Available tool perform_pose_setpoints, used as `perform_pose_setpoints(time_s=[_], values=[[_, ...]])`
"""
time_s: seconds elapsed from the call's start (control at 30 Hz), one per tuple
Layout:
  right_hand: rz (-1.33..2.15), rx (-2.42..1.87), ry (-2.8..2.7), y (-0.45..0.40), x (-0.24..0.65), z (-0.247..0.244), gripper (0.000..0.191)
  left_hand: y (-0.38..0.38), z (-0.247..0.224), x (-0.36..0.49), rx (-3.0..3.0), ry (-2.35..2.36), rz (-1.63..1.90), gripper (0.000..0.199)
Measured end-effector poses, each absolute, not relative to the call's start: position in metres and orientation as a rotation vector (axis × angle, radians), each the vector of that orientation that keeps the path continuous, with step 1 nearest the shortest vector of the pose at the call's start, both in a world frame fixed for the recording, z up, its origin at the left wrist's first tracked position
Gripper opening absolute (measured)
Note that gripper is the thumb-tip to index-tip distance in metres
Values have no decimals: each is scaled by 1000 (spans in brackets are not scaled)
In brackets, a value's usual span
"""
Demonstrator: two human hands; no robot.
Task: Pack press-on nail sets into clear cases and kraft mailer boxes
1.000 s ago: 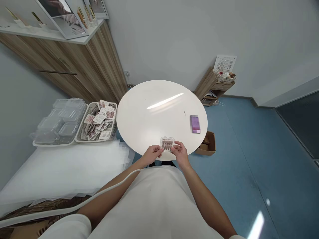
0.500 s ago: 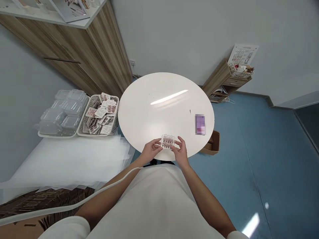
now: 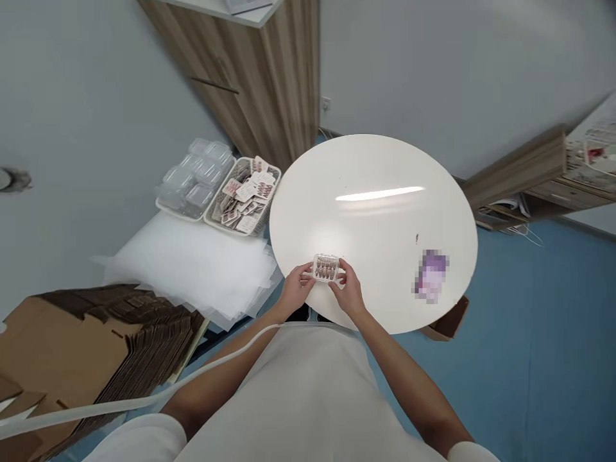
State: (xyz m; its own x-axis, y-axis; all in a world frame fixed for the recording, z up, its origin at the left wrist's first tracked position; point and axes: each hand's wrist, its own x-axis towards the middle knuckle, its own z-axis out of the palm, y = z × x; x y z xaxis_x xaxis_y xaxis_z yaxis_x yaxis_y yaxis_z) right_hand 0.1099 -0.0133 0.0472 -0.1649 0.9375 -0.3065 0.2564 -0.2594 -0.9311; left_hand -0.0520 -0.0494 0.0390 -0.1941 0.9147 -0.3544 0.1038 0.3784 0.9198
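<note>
Between my two hands, over the near edge of the round white table [image 3: 375, 224], is a small clear plastic box of press-on nails [image 3: 326, 267]. The nails sit in two rows and look brownish and shiny. My left hand [image 3: 296, 287] grips the box by its left side, thumb at the lower corner. On the opposite side, my right hand [image 3: 348, 286] pinches the right edge between thumb and fingers. Whether the lid is fully closed cannot be made out.
Left of the table stand a white basket of nail cards [image 3: 245, 199] and a tray of clear plastic boxes [image 3: 195, 179]. White sheets [image 3: 192, 263] and stacked flat cardboard [image 3: 96, 346] lie nearer. A blurred purple item [image 3: 432, 276] rests on the table; a cardboard box [image 3: 447, 321] is below.
My view has turned left, so the table and baskets appear farther right and more cardboard shows. Both hands still hold the nail box, which now appears tilted slightly differently.
</note>
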Motion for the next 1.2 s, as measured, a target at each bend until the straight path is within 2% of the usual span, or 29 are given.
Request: perform_pose_setpoints(time_s=[0.2,0.53,0.87,1.2], values=[[1569,-1452,-1405,10,50,28,62,-44,27,-95,908,1755,1026,49],[1462,-1636,-1360,42,-36,-19,69,6,-15,-163,1007,1876,865,62],[1380,-1775,-1517,71,-63,-23,74,38,-28,-180,1062,1849,836,67],[1444,-1703,-1715,67,-50,-22,86,26,-27,-172,1022,1882,881,75]])
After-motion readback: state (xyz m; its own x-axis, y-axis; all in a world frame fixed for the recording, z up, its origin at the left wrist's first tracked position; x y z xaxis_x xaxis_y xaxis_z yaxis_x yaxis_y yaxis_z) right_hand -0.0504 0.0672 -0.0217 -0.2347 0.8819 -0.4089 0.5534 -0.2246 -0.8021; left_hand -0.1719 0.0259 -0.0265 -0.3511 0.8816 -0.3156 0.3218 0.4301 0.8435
